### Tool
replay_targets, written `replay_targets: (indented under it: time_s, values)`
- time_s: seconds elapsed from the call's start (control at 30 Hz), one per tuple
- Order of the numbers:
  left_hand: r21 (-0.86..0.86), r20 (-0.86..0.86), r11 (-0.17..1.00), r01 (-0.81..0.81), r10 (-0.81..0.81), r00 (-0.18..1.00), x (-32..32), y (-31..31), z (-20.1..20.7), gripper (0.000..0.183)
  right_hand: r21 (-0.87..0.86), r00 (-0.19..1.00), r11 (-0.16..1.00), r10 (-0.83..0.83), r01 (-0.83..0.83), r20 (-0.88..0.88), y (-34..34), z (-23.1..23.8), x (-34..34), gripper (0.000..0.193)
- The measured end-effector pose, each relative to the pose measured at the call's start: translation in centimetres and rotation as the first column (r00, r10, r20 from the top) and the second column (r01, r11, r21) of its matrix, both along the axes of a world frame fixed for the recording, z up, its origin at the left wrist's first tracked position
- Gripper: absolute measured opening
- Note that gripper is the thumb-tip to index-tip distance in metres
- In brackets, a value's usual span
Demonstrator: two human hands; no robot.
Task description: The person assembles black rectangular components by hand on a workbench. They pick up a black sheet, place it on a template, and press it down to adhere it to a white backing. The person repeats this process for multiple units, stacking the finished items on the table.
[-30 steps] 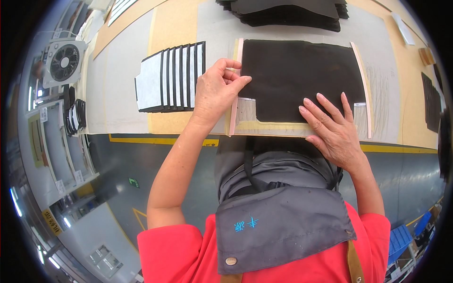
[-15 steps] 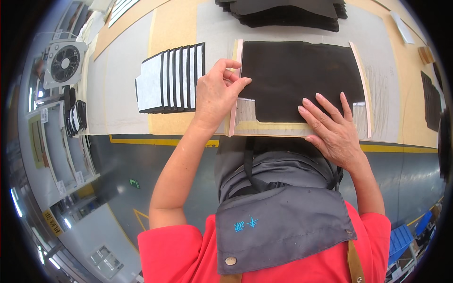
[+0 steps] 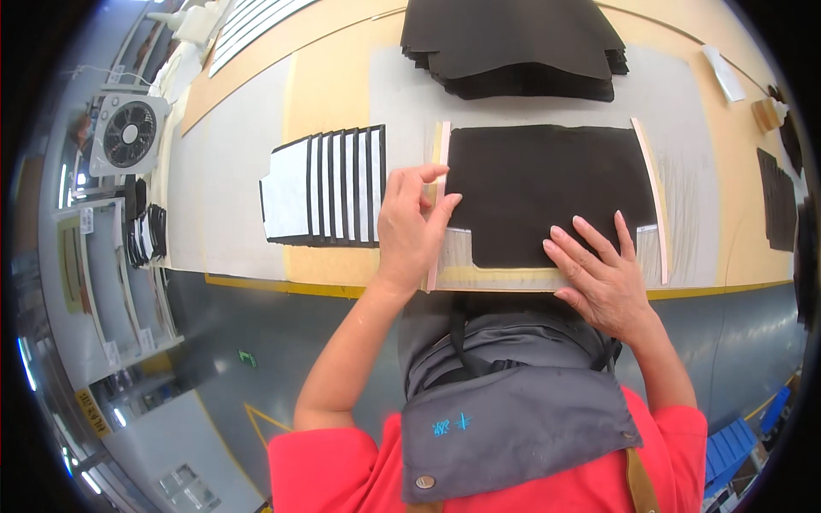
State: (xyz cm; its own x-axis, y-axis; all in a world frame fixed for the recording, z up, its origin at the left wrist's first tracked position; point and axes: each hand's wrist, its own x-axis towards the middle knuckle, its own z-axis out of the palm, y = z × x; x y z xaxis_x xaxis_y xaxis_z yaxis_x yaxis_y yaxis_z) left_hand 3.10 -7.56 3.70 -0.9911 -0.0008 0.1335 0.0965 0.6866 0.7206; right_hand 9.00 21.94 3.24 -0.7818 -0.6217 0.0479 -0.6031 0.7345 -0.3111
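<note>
At the near edge of a wide work table [image 3: 227, 192], a person in a dark grey apron [image 3: 547, 427] and red sleeves [image 3: 321, 470] is leaning both bare hands over a black sheet [image 3: 530, 184]. The sheet is lying flat between two narrow pale-pink strips, the left strip [image 3: 445, 141] running along one side and the right strip [image 3: 650, 179] along the other; its lower part is narrowing below a notch at each side.

The person's right hand [image 3: 603, 278] is resting palm down, fingers spread, over the sheet's lower right part. The left hand [image 3: 409, 227] is bending over the left strip, thumb and forefinger standing apart at the sheet's left edge; the thumb tip is reaching just onto the black, and I am not seeing anything pinched there. The two hands are staying well apart from each other.

Just beside the left hand, white pieces with black borders [image 3: 329, 188] are overlapping in a fanned row. Beyond the sheet, a stack of black pieces [image 3: 513, 47] is sitting towards the far side. Over to the right, dark pieces [image 3: 776, 201] are lying near the table's end, with a white paper [image 3: 723, 74] resting farther back. Off to the left, a boxy fan [image 3: 130, 134] is facing the table.
</note>
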Motion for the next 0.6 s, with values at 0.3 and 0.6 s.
replay_targets:
  time_s: [0.3,0.6]
  values:
    - [-0.265,-0.255,0.942,0.203,-0.272,0.928,-0.9,2.3,-0.2,0.036,0.016,1.0,1.0,-0.008,0.008,-0.002,0.1,-0.2,0.0,0.064]
    - [-0.338,-0.271,0.835,0.434,-0.528,0.805,-4.0,7.1,-1.8,0.04,-0.017,1.0,1.0,-0.01,0.01,-0.021,0.0,-0.5,0.0,0.061]
